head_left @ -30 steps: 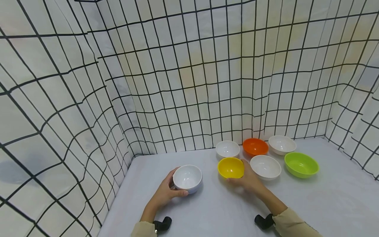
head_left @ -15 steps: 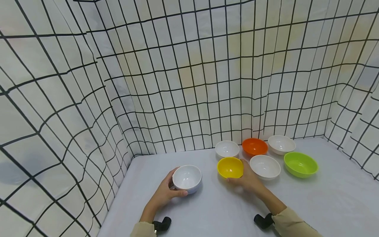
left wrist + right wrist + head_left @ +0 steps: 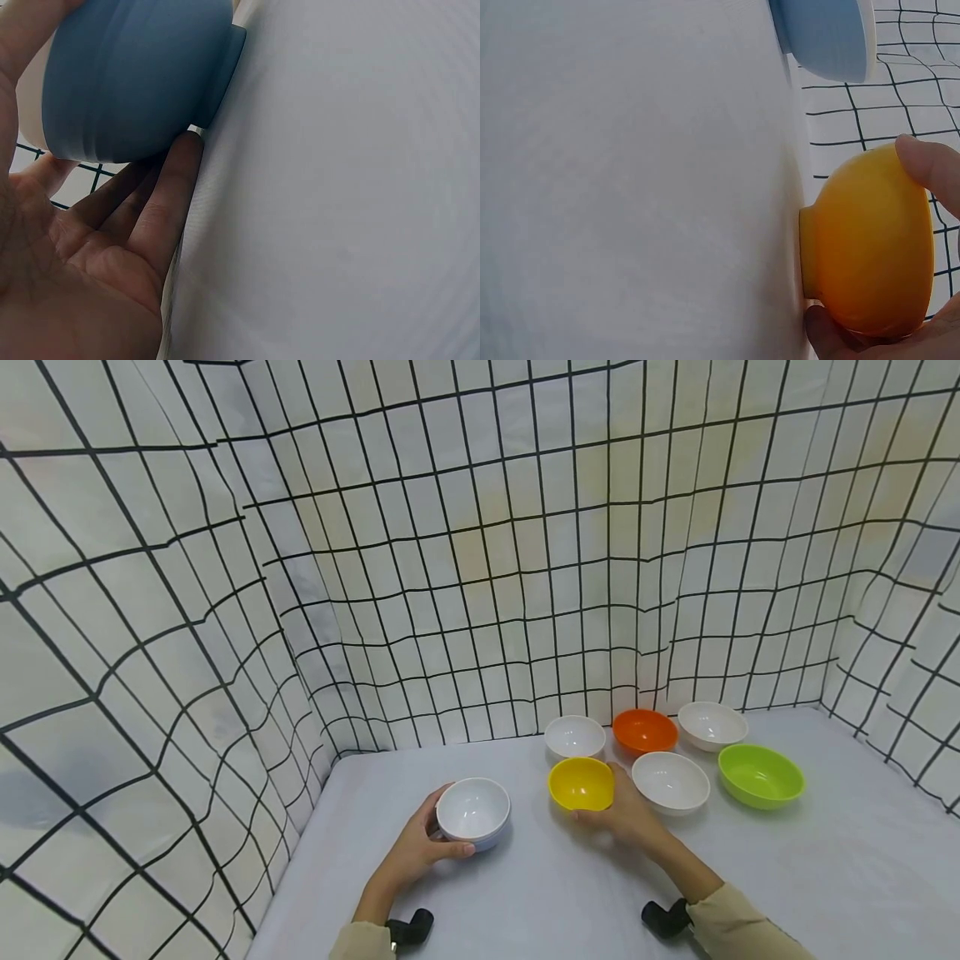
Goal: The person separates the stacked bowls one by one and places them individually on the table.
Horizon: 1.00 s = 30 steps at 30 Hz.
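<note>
My left hand (image 3: 424, 837) grips a bowl (image 3: 474, 812), white inside and light blue on its lower outside. Its thumb lies along the near side and the fingers reach round the left. In the left wrist view the blue wall (image 3: 142, 79) and foot show above the curled fingers (image 3: 161, 210); whether two bowls are nested there, I cannot tell. My right hand (image 3: 626, 810) holds a yellow bowl (image 3: 581, 783) from its right side, thumb in front and fingers behind. The right wrist view has the yellow bowl (image 3: 870, 240) upright, its foot at the cloth.
Behind and right of the yellow bowl stand an orange bowl (image 3: 645, 732), a lime green bowl (image 3: 761, 776) and white bowls (image 3: 574, 737), (image 3: 671, 782), (image 3: 712, 726). A white cloth covers the table (image 3: 525, 902). Black-lined white sheets (image 3: 480, 568) hang at the back and sides.
</note>
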Each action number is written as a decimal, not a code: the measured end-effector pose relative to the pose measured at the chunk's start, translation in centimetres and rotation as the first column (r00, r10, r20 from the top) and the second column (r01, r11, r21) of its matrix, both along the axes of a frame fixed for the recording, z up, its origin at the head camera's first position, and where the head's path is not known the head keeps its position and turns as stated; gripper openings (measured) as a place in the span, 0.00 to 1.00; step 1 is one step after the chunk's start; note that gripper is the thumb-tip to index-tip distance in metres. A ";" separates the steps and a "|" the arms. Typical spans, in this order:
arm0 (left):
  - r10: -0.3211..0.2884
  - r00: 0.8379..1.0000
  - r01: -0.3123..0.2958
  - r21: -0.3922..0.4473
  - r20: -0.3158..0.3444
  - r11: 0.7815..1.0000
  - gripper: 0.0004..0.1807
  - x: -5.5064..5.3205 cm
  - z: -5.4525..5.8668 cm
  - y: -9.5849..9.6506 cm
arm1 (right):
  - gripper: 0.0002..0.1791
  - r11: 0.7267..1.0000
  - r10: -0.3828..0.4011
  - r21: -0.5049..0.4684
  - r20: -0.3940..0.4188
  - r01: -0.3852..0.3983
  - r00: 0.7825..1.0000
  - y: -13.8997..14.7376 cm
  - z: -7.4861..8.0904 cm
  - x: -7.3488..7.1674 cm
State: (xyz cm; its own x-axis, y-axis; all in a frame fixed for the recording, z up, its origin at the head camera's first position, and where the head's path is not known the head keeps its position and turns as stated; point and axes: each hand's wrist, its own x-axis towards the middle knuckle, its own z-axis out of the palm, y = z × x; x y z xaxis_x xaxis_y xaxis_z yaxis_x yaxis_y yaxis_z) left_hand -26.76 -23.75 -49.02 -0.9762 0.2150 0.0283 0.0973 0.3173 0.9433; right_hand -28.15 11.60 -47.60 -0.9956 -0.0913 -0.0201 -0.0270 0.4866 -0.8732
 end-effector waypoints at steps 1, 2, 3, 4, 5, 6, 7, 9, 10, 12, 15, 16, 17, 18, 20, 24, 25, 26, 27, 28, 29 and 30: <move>0.001 1.000 -0.001 -0.001 0.003 1.000 0.57 0.0 0.0 0.0 | 0.60 1.000 -0.003 0.005 0.010 0.003 1.000 0.0 0.0 0.0; 0.002 1.000 -0.002 -0.002 0.002 1.000 0.57 0.0 0.0 0.0 | 0.63 1.000 -0.006 0.009 0.020 0.006 1.000 0.0 0.1 0.1; 0.003 1.000 -0.003 -0.002 0.004 1.000 0.57 0.0 0.0 0.0 | 0.65 1.000 -0.010 0.014 0.029 0.009 1.000 0.0 0.1 0.1; 0.003 1.000 -0.003 0.000 0.006 1.000 0.58 0.0 0.0 0.0 | 0.67 1.000 -0.012 0.017 0.037 0.011 0.999 -0.1 0.1 0.1; 0.004 1.000 -0.004 -0.001 0.005 1.000 0.58 0.0 -0.1 0.0 | 0.70 1.000 -0.014 0.018 0.046 0.013 0.999 -0.1 0.2 0.1; 0.005 1.000 -0.005 -0.003 0.004 1.000 0.58 0.0 -0.1 0.0 | 0.72 1.000 -0.016 0.018 0.054 0.015 0.998 -0.1 0.2 0.0; 0.006 1.000 -0.006 -0.002 0.003 1.000 0.58 0.0 -0.1 0.0 | 0.73 1.000 -0.019 0.020 0.059 0.018 0.998 -0.1 0.1 0.0; 0.009 1.000 -0.009 -0.001 0.006 1.000 0.58 0.0 -0.1 0.0 | 0.73 1.000 -0.018 0.014 0.055 0.018 0.998 0.0 0.1 -0.1; 0.009 1.000 -0.009 -0.002 0.006 1.000 0.58 0.0 -0.1 0.0 | 0.73 1.000 -0.016 0.009 0.051 0.015 0.999 0.0 0.0 -0.1; 0.004 1.000 -0.004 -0.008 0.001 1.000 0.58 0.0 -0.1 0.0 | 0.73 1.000 -0.012 0.001 0.038 0.012 0.999 0.0 0.0 -0.1; 0.001 1.000 -0.001 -0.006 0.004 1.000 0.58 -0.1 -0.1 0.0 | 0.73 1.000 -0.010 0.003 0.011 0.010 1.000 0.0 0.1 -0.1; 0.000 1.000 0.000 -0.005 0.005 1.000 0.58 -0.1 -0.1 0.0 | 0.73 1.000 -0.009 0.008 0.003 0.009 1.000 0.0 0.1 -0.1; 0.000 1.000 0.001 -0.003 0.005 1.000 0.58 -0.1 -0.1 0.0 | 0.72 1.000 -0.010 0.012 -0.004 0.010 1.000 0.0 0.1 -0.1; 0.000 1.000 0.000 -0.003 0.004 1.000 0.58 -0.1 -0.2 0.0 | 0.72 1.000 -0.009 0.021 -0.015 0.009 1.000 0.0 0.2 -0.1; 0.005 1.000 -0.005 0.002 0.009 1.000 0.57 -0.1 -0.2 -0.1 | 0.71 0.999 -0.011 0.036 -0.043 0.013 0.999 -0.1 0.4 -0.1; 0.005 1.000 -0.005 0.000 0.007 1.000 0.57 -0.1 -0.3 -0.1 | 0.67 0.998 -0.021 0.053 -0.127 0.028 0.992 -0.2 0.9 0.1; 0.005 1.000 -0.005 -0.001 0.007 1.000 0.57 -0.1 -0.3 -0.1 | 0.66 0.998 -0.023 0.051 -0.146 0.031 0.989 -0.3 1.1 0.1; 0.004 1.000 -0.004 -0.001 0.007 1.000 0.57 -0.1 -0.3 -0.1 | 0.64 0.998 -0.021 0.047 -0.163 0.029 0.986 -0.4 1.2 0.2; 0.004 1.000 -0.004 -0.001 0.006 1.000 0.57 0.0 -0.2 -0.1 | 0.63 0.999 -0.018 0.044 -0.175 0.026 0.984 -0.5 1.4 0.3; 0.004 1.000 -0.004 -0.001 0.006 1.000 0.57 0.0 -0.2 -0.1 | 0.62 0.999 -0.007 0.043 -0.183 0.015 0.983 -0.6 1.5 0.4; 0.002 1.000 -0.002 -0.001 0.003 1.000 0.57 0.0 -0.2 -0.1 | 0.61 0.999 0.004 0.042 -0.189 0.004 0.982 -0.7 1.7 0.5; 0.001 1.000 -0.001 -0.001 0.002 1.000 0.57 0.0 -0.2 -0.1 | 0.60 0.999 0.019 0.047 -0.195 -0.010 0.981 -0.9 1.9 0.7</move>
State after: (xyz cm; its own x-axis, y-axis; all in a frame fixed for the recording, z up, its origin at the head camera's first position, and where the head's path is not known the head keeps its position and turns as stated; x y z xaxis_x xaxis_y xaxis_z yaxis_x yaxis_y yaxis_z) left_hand -26.79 -23.84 -49.22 -0.9764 0.2142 0.0263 0.0952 0.3182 0.9432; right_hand -27.45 10.71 -45.72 -0.9794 -0.1090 0.1699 -0.2018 0.5238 -0.8276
